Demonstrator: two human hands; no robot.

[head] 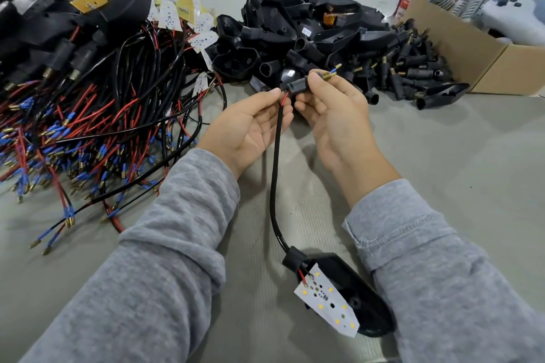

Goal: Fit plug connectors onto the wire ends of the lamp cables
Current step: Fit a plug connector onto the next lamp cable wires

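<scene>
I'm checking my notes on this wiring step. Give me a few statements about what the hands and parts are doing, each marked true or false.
1. The right hand holds a black plug connector. True.
2. The left hand is empty. False: it pinches the black cable near its red wire.
3. A brass terminal sticks out of the connector. True.
4. The LED board lies inside the cardboard box. False: it rests on the table by a black lamp housing.

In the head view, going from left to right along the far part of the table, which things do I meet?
Tangle of red and black cables → heap of black lamp housings → pile of black plug connectors → cardboard box.
</scene>
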